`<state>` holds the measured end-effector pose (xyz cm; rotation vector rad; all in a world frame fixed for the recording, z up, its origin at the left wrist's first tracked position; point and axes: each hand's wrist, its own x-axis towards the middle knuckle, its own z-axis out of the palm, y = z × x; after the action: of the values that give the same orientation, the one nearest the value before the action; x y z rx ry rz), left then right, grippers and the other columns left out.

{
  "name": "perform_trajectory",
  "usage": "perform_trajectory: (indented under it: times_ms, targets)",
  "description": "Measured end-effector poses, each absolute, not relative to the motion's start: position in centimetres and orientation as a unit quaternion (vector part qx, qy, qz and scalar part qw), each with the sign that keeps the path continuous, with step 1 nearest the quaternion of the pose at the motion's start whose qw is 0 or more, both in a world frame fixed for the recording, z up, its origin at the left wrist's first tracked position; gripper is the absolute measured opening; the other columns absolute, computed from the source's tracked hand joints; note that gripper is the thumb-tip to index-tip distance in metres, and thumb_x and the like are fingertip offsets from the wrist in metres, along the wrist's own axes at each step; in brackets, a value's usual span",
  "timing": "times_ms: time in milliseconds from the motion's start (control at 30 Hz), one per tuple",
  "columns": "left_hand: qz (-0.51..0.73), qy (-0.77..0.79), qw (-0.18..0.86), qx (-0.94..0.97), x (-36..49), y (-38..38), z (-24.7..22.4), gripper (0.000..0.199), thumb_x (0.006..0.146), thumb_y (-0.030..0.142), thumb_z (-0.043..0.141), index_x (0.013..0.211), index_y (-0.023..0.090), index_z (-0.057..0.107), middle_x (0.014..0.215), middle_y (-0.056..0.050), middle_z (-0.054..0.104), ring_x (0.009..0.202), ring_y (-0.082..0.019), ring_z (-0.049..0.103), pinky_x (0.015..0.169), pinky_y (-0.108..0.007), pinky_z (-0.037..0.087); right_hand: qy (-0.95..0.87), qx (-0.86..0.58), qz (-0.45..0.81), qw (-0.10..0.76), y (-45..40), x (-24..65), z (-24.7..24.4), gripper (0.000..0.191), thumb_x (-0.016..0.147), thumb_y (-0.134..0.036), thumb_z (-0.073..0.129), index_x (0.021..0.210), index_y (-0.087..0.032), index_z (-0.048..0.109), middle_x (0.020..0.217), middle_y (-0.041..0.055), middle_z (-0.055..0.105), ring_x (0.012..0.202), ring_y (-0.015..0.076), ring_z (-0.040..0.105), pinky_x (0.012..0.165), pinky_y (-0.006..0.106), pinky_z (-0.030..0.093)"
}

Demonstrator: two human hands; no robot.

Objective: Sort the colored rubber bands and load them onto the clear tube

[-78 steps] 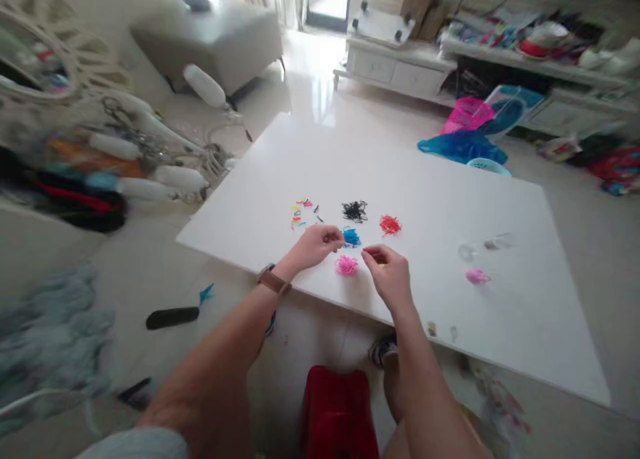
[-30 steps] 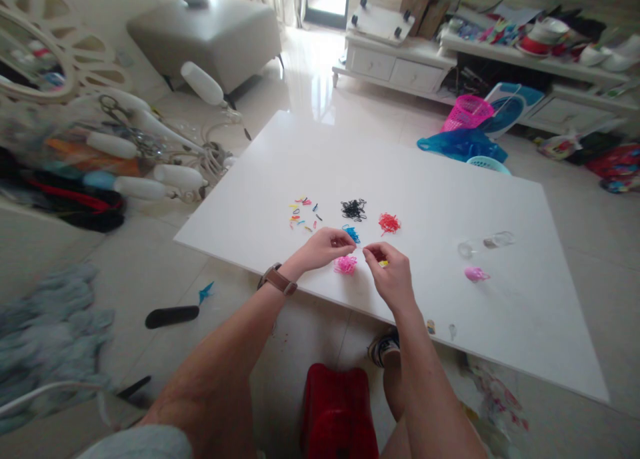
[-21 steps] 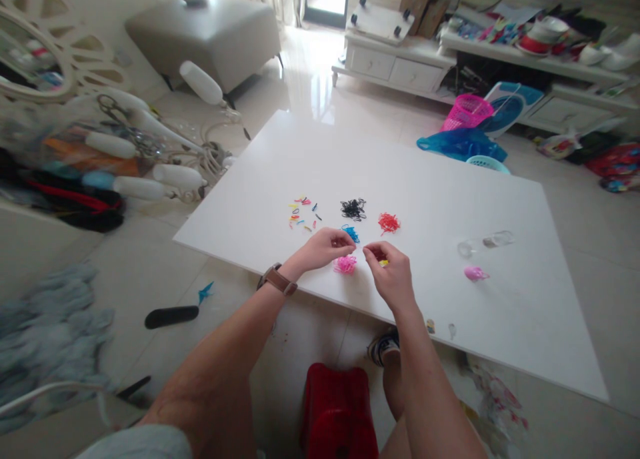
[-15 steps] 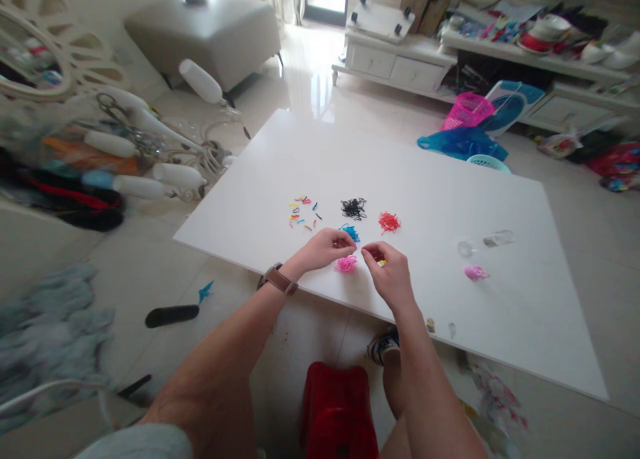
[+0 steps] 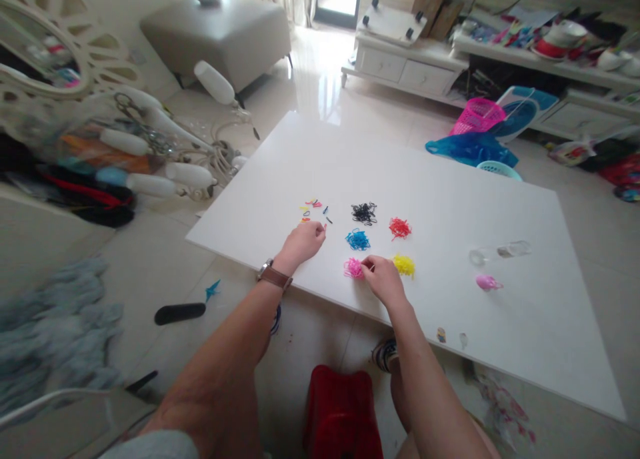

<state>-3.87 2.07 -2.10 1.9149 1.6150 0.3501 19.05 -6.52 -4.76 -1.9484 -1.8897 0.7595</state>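
Observation:
Small rubber bands lie on a white table (image 5: 435, 199), sorted by colour into piles. My left hand (image 5: 301, 243) is over the near side of the scattered mixed-colour bands (image 5: 315, 204), its fingers pinched; a reddish band shows at the fingertips, though whether it is held is unclear. With thumb and finger together, my right hand (image 5: 384, 280) touches the right edge of the pink pile (image 5: 353, 267). Anything in that pinch is too small to name. Just right of this hand sits the yellow pile (image 5: 404, 265). Farther back are the blue (image 5: 358, 239), black (image 5: 364, 213) and red (image 5: 400, 228) piles.
Toward the right of the table are a clear tube-like container (image 5: 514, 249) and a small pink object (image 5: 488, 283). Two tiny items, one a yellow-blue figure (image 5: 441, 334), lie near the front edge. A red stool (image 5: 343, 412) stands below.
My hands, close together before, have parted. The left moved left to the mixed bands; the right moved down to the pink pile, uncovering the yellow pile. The view shifted slightly.

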Motion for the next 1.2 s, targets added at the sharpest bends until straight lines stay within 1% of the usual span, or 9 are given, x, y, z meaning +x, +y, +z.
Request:
perform_trajectory:
  times_ms: [233,300,367,433,533,767,900,1000,1200]
  targets:
    - [0.019,0.645,0.268,0.715,-5.5,2.2,-3.0,0.025,0.089,0.023,0.049,0.097,0.018,0.073,0.102,-0.014,0.074,0.097,-0.025,0.068,0.088,-0.033,0.05,-0.656,-0.695,0.24,0.171,-7.0,19.2,-3.6,0.019,0.087,-0.026,0.054,0.086,-0.018,0.072,0.078,0.0051,0.071,0.071,0.0184,0.064,0.072,0.03,0.045]
    - [-0.008,0.624,0.269,0.734,-5.3,2.0,-3.4,0.026,0.089,0.02,0.049,0.098,0.017,0.074,0.111,-0.015,0.073,0.106,-0.027,0.065,0.094,-0.036,0.05,-0.654,-0.694,0.242,0.176,-7.5,19.5,-3.1,0.018,0.087,-0.026,0.055,0.089,-0.018,0.071,0.079,0.0048,0.071,0.07,0.0183,0.064,0.072,0.031,0.045]
    - [-0.026,0.598,0.257,0.759,-5.0,1.8,-3.8,0.029,0.088,0.017,0.047,0.102,0.017,0.073,0.131,-0.014,0.065,0.121,-0.029,0.058,0.1,-0.04,0.048,-0.65,-0.695,0.245,0.186,-8.0,19.9,-2.6,0.018,0.085,-0.027,0.056,0.091,-0.018,0.071,0.081,0.0044,0.071,0.07,0.018,0.063,0.071,0.031,0.045]
    - [-0.043,0.578,0.242,0.778,-4.7,1.6,-4.1,0.033,0.087,0.017,0.047,0.109,0.019,0.071,0.151,-0.01,0.05,0.136,-0.032,0.045,0.104,-0.047,0.047,-0.645,-0.695,0.247,0.197,-8.4,20.3,-2.3,0.018,0.084,-0.028,0.057,0.091,-0.019,0.071,0.081,0.004,0.071,0.069,0.0179,0.063,0.072,0.031,0.045]
    - [-0.067,0.57,0.237,0.784,-4.3,1.5,-4.4,0.038,0.087,0.02,0.05,0.122,0.023,0.065,0.162,-0.006,0.036,0.146,-0.033,0.032,0.107,-0.055,0.042,-0.638,-0.694,0.258,0.213,-8.9,20.8,-1.8,0.018,0.085,-0.03,0.058,0.091,-0.019,0.071,0.081,0.0035,0.071,0.068,0.0178,0.063,0.071,0.032,0.046]
    - [-0.075,0.573,0.237,0.781,-4.1,2.1,-4.6,0.042,0.088,0.019,0.048,0.128,0.023,0.061,0.153,-0.011,0.048,0.143,-0.03,0.038,0.11,-0.056,0.036,-0.634,-0.69,0.265,0.227,-9.1,20.9,-0.8,0.016,0.086,-0.029,0.057,0.089,-0.02,0.07,0.08,0.0028,0.071,0.068,0.0175,0.065,0.07,0.032,0.046]
    - [-0.048,0.58,0.258,0.771,-4.8,3.2,-4.2,0.035,0.087,0.019,0.051,0.116,0.02,0.069,0.142,-0.011,0.059,0.133,-0.027,0.05,0.109,-0.044,0.041,-0.625,-0.697,0.266,0.229,-9.2,21.0,-0.3,0.016,0.086,-0.029,0.057,0.089,-0.02,0.07,0.081,0.0022,0.071,0.067,0.0169,0.065,0.07,0.031,0.046]
    - [0.001,0.603,0.264,0.753,-5.4,3.8,-4.1,0.033,0.085,0.022,0.054,0.113,0.02,0.072,0.131,-0.009,0.067,0.126,-0.024,0.057,0.107,-0.035,0.044,-0.623,-0.699,0.265,0.23,-9.2,21.2,-0.1,0.016,0.087,-0.028,0.056,0.088,-0.021,0.07,0.08,0.0018,0.071,0.068,0.0168,0.065,0.071,0.031,0.045]
    - [-0.028,0.586,0.274,0.762,-5.6,3.3,-4.4,0.024,0.082,0.019,0.058,0.097,0.02,0.076,0.12,-0.01,0.073,0.12,-0.025,0.061,0.102,-0.033,0.048,-0.63,-0.693,0.268,0.224,-9.1,20.9,0.1,0.015,0.087,-0.027,0.056,0.087,-0.021,0.07,0.081,0.0022,0.072,0.067,0.0165,0.065,0.071,0.031,0.045]
